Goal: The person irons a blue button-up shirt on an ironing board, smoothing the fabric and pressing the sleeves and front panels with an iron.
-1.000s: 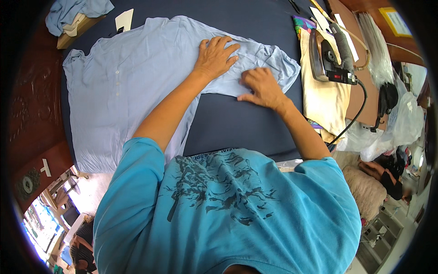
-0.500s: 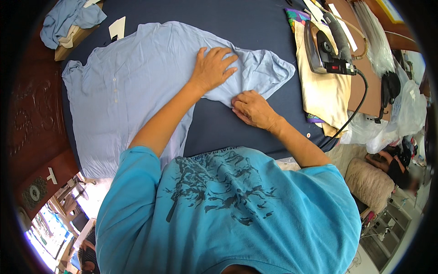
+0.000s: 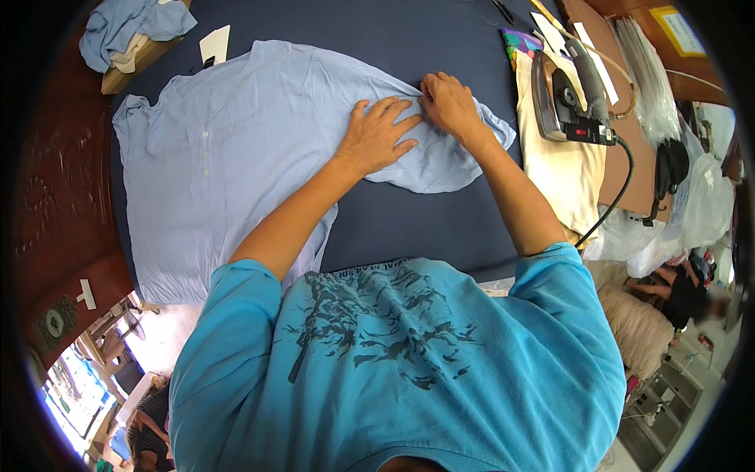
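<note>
A light blue buttoned shirt [image 3: 259,134] lies spread over a dark navy table cover [image 3: 409,224], one sleeve stretched out to the right. Flat on that sleeve, near its upper part, rests my left hand [image 3: 377,138] with its fingers spread. My right hand [image 3: 451,106] is just to the right of it, at the sleeve's far edge, fingers bent and pinching the cloth there. Part of the sleeve is hidden behind my right wrist. Its cuff end shows past the wrist as a crumpled fold.
An iron [image 3: 562,98] with a black cord rests on folded cream cloth [image 3: 550,173] at the right. Beyond it lie clear plastic bags [image 3: 704,197]. Crumpled blue clothing [image 3: 130,31] sits on a box at the far left, near a white card [image 3: 214,45]. Other people appear in the background.
My right hand has moved from the sleeve's near edge to its far edge. The sleeve now lies wider and rounder at its near side. My left hand has shifted slightly right.
</note>
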`<state>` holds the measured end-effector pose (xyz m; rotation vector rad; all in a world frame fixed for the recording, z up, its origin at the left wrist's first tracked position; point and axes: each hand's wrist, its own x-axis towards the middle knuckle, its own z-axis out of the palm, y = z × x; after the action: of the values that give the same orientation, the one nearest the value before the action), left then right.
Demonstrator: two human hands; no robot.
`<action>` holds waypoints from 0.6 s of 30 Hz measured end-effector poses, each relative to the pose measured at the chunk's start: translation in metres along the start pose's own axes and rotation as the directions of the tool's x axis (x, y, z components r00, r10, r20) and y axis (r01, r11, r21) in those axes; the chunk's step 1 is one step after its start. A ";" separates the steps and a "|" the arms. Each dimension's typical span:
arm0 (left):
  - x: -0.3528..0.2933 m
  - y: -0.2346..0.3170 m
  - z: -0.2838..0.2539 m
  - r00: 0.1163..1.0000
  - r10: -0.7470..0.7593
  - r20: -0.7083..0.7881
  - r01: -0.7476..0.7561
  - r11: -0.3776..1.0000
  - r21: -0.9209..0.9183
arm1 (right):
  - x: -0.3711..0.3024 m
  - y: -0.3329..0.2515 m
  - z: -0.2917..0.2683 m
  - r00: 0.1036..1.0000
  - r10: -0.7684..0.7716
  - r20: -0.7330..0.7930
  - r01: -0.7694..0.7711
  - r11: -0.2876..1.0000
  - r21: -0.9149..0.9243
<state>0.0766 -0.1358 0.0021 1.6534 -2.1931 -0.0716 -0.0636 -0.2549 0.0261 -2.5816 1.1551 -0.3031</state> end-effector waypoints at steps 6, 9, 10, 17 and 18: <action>-0.015 0.020 -0.006 0.997 0.025 0.075 -0.024 1.000 -0.017 | -0.004 0.006 0.009 0.975 0.004 -0.223 -0.003 1.000 0.001; -0.031 0.034 -0.009 0.995 0.050 0.083 -0.046 0.998 -0.052 | -0.005 0.010 0.012 0.965 -0.035 -0.261 0.034 0.999 -0.006; -0.034 0.036 -0.009 0.996 0.060 0.067 -0.056 0.997 -0.058 | -0.005 0.010 0.013 0.964 -0.041 -0.263 0.041 0.999 -0.007; -0.029 0.046 -0.008 0.999 -0.020 0.025 0.026 0.966 -0.259 | -0.003 0.014 0.012 0.963 -0.069 -0.261 0.073 0.997 0.006; -0.038 0.053 -0.003 0.999 -0.010 0.051 0.024 0.956 -0.293 | -0.005 0.013 0.013 0.964 -0.075 -0.255 0.081 0.997 0.014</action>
<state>0.0378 -0.0839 0.0082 1.5174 -2.0836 -0.4264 -0.0718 -0.2570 0.0092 -2.6277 1.1237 -0.6802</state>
